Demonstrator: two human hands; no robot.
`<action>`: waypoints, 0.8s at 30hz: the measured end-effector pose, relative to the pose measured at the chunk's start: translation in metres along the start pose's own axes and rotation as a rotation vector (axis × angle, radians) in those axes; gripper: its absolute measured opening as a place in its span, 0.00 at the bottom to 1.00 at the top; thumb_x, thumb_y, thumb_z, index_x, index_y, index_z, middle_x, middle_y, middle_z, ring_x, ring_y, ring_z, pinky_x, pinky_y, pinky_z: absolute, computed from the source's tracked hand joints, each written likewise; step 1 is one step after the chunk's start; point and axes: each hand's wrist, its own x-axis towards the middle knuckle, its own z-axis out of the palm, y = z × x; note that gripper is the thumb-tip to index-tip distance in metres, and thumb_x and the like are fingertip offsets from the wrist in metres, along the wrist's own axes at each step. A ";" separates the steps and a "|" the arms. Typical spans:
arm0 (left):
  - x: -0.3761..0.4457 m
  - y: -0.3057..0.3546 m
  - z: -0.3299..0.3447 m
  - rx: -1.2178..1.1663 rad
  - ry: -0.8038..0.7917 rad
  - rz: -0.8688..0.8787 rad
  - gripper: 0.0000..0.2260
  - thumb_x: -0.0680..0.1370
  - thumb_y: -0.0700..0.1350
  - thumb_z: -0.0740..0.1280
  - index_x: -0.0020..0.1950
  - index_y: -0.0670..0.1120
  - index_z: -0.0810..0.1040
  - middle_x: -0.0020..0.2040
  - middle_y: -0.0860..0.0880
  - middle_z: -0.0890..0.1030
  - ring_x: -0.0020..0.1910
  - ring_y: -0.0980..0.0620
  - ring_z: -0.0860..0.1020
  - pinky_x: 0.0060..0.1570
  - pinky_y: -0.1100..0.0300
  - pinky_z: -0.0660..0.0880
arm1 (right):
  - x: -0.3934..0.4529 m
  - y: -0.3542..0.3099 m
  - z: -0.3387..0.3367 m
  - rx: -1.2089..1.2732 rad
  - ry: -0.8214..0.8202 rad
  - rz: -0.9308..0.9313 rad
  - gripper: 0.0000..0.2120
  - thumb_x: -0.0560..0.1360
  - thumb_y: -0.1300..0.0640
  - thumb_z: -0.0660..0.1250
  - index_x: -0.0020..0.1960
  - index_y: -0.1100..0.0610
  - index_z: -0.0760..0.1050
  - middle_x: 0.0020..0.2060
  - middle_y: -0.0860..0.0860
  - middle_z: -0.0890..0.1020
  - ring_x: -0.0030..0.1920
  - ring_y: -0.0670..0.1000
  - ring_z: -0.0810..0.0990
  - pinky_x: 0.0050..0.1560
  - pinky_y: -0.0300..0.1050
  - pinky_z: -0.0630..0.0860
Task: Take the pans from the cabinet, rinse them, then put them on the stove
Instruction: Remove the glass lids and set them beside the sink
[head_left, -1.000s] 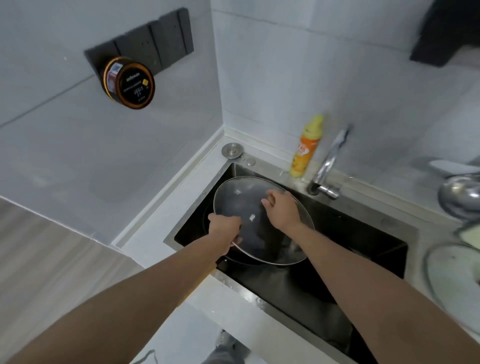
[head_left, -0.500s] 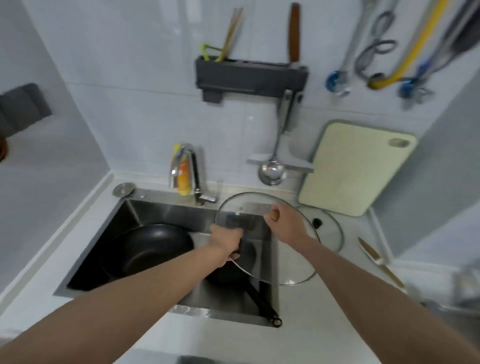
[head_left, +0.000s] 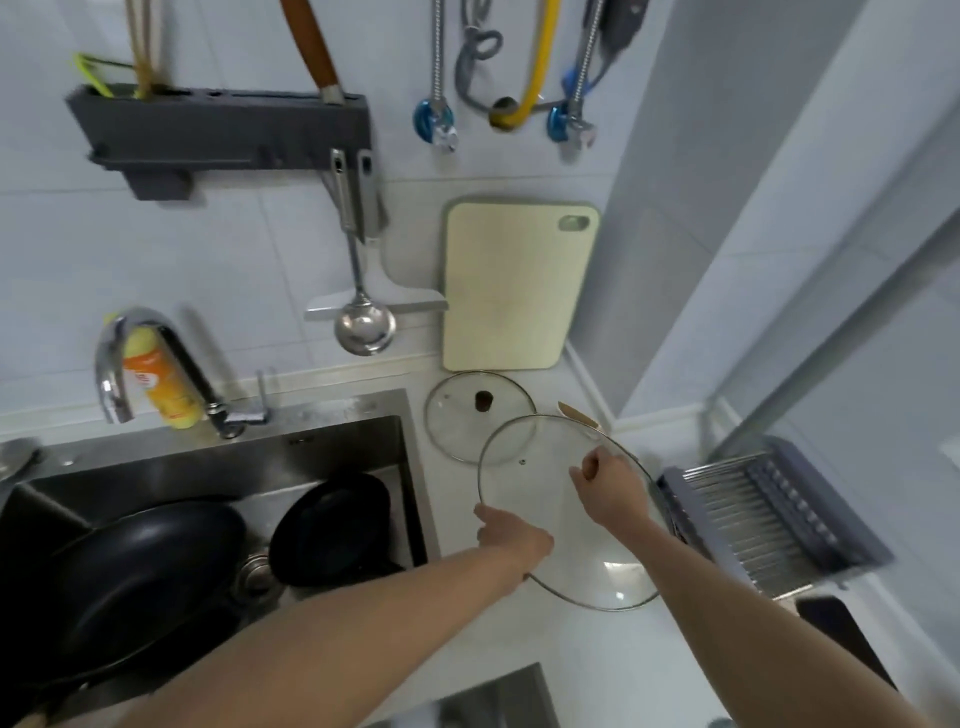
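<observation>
Both hands hold a large glass lid over the white counter right of the sink. My left hand grips its near left rim. My right hand is curled on top of it, around where the knob sits; the knob itself is hidden. A smaller glass lid with a dark knob lies on the counter behind, partly under the big one. Two black pans stand in the steel sink: a large pan at left and a small pan at right.
A tap and an orange bottle stand behind the sink. A cream cutting board leans on the wall, a ladle hangs from a grey rack. A dish rack sits at right.
The big glass lid has travelled right, from above the sink to above the counter, carried by both hands. The view swung right with it.
</observation>
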 end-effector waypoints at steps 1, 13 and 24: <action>0.005 -0.004 0.009 -0.008 -0.013 -0.043 0.53 0.70 0.43 0.72 0.79 0.44 0.33 0.69 0.43 0.70 0.61 0.45 0.75 0.42 0.58 0.81 | -0.001 0.009 0.002 -0.019 -0.013 0.019 0.09 0.76 0.48 0.66 0.44 0.51 0.70 0.44 0.51 0.75 0.35 0.48 0.74 0.39 0.43 0.68; 0.039 -0.021 0.012 -0.009 -0.127 -0.226 0.17 0.71 0.42 0.71 0.60 0.40 0.79 0.56 0.42 0.79 0.52 0.45 0.79 0.45 0.57 0.80 | 0.004 0.048 0.040 -0.102 -0.137 0.078 0.08 0.75 0.49 0.69 0.47 0.51 0.71 0.44 0.50 0.75 0.38 0.49 0.76 0.42 0.45 0.76; 0.038 -0.019 -0.019 0.119 -0.182 -0.091 0.05 0.75 0.46 0.67 0.47 0.44 0.76 0.43 0.47 0.76 0.46 0.48 0.75 0.35 0.63 0.71 | 0.020 0.059 0.058 -0.271 -0.221 0.032 0.11 0.72 0.47 0.69 0.50 0.50 0.75 0.45 0.52 0.78 0.41 0.52 0.79 0.45 0.49 0.79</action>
